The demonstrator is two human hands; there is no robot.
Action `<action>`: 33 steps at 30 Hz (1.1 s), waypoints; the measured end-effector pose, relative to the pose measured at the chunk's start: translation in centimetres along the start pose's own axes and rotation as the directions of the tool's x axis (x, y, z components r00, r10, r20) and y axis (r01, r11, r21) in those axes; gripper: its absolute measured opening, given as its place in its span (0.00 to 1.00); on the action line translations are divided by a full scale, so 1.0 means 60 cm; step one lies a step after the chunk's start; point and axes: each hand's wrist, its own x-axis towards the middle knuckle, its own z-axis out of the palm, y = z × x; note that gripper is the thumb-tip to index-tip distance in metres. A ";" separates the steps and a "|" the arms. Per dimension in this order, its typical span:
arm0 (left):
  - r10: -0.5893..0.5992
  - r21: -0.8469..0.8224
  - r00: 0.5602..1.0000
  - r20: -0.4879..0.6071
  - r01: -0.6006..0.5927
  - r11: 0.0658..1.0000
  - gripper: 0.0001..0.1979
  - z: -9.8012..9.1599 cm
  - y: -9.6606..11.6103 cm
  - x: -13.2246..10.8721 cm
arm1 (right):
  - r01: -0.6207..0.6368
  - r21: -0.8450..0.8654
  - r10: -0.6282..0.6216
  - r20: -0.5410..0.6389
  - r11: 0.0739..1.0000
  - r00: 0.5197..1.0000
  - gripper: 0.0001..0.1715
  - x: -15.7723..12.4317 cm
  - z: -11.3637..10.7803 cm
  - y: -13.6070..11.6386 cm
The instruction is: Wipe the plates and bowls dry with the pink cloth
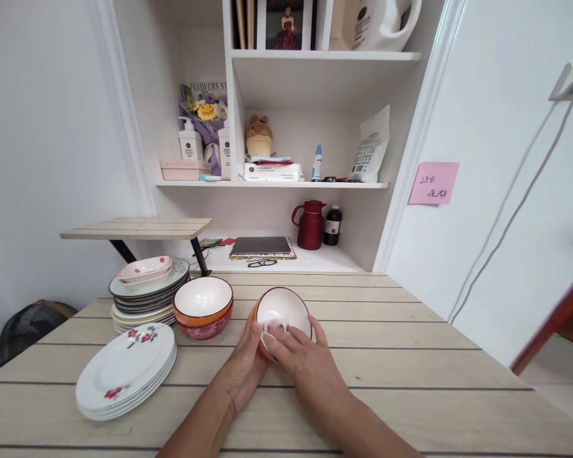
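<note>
An orange bowl with a white inside sits tilted toward me on the wooden table. My left hand grips its near left rim, thumb on the edge. My right hand reaches into the bowl, fingers pressing a white cloth or tissue against the inner wall. Left of it stand two stacked bowls, orange over red.
A pile of white flowered plates lies at front left, a taller pile of plates topped by a pink dish behind it. Shelves at the back hold a red jug, a dark bottle, a laptop and glasses.
</note>
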 end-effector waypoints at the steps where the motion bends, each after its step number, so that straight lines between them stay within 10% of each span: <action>1: 0.027 0.013 1.000 -0.004 -0.027 1.000 0.30 0.003 0.000 -0.002 | -0.009 0.002 0.009 0.001 1.000 1.000 0.28 0.000 0.001 0.001; 14: 0.070 0.037 0.988 -0.139 -0.065 0.997 0.31 0.024 0.001 0.000 | 0.053 -0.088 -0.060 -0.079 0.995 0.995 0.14 0.002 -0.025 0.049; 33: -0.072 -0.082 0.996 -0.047 0.068 0.994 0.29 0.011 0.010 -0.002 | -0.010 0.004 0.011 -0.039 1.000 0.999 0.33 -0.004 -0.016 0.037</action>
